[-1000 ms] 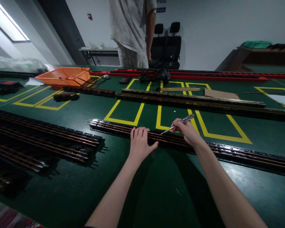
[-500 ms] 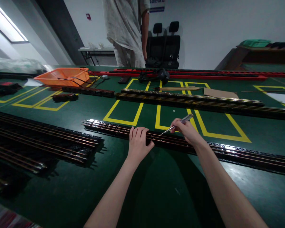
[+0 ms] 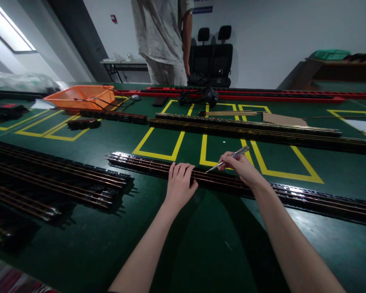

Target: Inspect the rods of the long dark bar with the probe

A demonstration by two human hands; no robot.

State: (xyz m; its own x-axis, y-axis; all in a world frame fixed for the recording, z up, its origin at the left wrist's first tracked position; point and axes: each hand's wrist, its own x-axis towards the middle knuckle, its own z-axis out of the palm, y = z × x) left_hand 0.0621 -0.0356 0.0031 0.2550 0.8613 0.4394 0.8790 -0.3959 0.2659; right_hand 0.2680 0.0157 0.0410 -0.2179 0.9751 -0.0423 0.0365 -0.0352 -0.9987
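Observation:
A long black rail [image 3: 228,183] with thin copper-coloured rods along it lies across the table in front of me. My left hand [image 3: 180,181] grips it near the middle, fingers over the far side and thumb on the near side. Just to the right, my right hand [image 3: 237,166] pinches a slim screwdriver [image 3: 240,152] by its clear handle. The screwdriver's thin metal shaft slants down to the left, and its tip meets the rail beside my left thumb. Exactly what the tip touches is too small to tell.
Several similar rail strips [image 3: 88,189] lie at left. Behind the work are more long strips [image 3: 246,128], an orange basket [image 3: 79,97], a cardboard piece [image 3: 283,119] and red rails [image 3: 307,98]. A person [image 3: 164,36] stands across the green table [image 3: 158,244].
My left hand has shifted very slightly to the right along the rail. The screwdriver tip stays at nearly the same spot on the rail.

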